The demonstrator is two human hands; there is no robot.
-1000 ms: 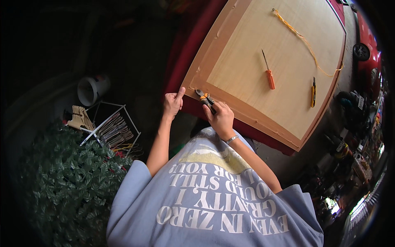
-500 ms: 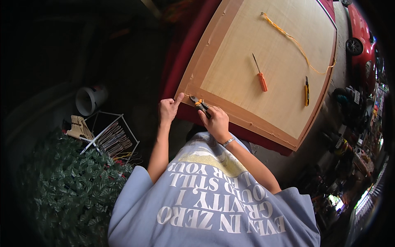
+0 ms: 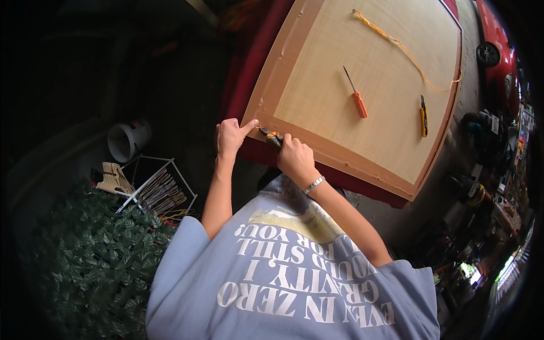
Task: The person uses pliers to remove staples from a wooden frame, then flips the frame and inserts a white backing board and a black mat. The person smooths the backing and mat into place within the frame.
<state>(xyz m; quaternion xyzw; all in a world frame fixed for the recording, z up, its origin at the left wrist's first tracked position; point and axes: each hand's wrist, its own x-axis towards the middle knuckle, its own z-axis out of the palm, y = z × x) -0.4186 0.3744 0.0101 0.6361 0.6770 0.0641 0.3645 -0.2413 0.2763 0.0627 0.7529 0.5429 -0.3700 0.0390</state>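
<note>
A large light wooden panel (image 3: pixel 362 68) with a brown taped border lies on a red table (image 3: pixel 249 68). My left hand (image 3: pixel 231 136) rests at the panel's near-left corner, its index finger pressed on the brown border. My right hand (image 3: pixel 294 158), a metal bracelet on the wrist, grips small pliers (image 3: pixel 272 136) with orange and black handles. Their tip meets the border right beside my left fingertip. What the jaws hold is too small to tell.
An orange-handled screwdriver (image 3: pixel 357 102), a yellow utility knife (image 3: pixel 423 116) and an orange cord (image 3: pixel 396 45) lie on the panel. On the floor to the left are a white bucket (image 3: pixel 127 139), a wire rack of hangers (image 3: pixel 158 190) and green leaf matting (image 3: pixel 73 255). A red car (image 3: pixel 498 51) and clutter stand at the right.
My left index finger has come down from pointing up and now presses the border beside the pliers' tip. Both hands have stayed at the panel's near-left corner.
</note>
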